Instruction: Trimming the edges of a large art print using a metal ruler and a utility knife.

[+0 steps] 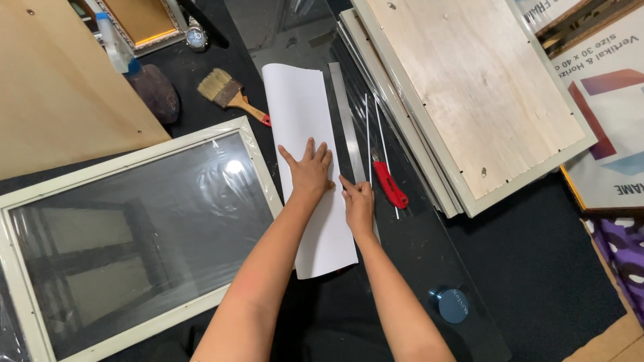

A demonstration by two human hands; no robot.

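A white sheet of paper (302, 114) lies lengthwise on a glass pane (429, 255) over the black table. My left hand (310, 169) presses flat on the middle of the sheet, fingers spread. My right hand (357, 201) sits at the sheet's right edge with its fingers bunched, on top of the lower end of a long metal ruler (345, 114) that runs along that edge. Whether it pinches the paper or the ruler I cannot tell. A red utility knife (390, 185) lies just right of my right hand, untouched.
A large plastic-wrapped frame (134, 228) lies at the left, and a plywood board (60, 87) is behind it. A paintbrush (231, 94) is left of the paper. A stack of wood-backed frames (469, 87) is at the right. A blue round knob (453, 305) sits near the front.
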